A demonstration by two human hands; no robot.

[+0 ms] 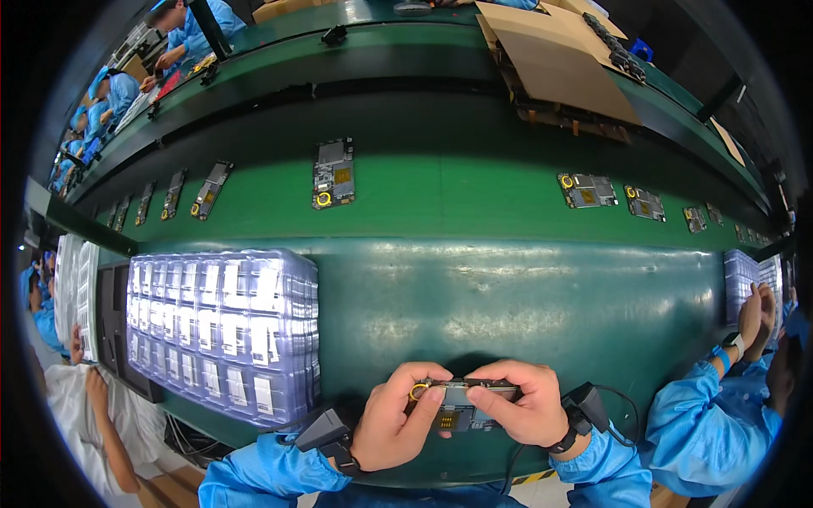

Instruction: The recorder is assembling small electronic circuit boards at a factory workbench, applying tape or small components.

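Observation:
Near the front edge of the green bench, both my hands hold one dark circuit board [483,421]. It has a gold contact patch and a yellow ring at its left end. My left hand [398,419] grips the left end, the thumb beside the ring. My right hand [525,406] pinches the right end, its thumb on a grey metal plate on the board's upper part. The fingers cover much of the board's ends, and its underside is hidden. Each wrist wears a strap with a black box.
Left of my hands stands a stack of clear plastic trays [220,339] holding small white parts. Beyond, circuit boards [333,173] lie along a green belt [474,178]. Flattened cardboard [559,68] rests on the shelf above. A co-worker's hands [754,313] touch trays at far right.

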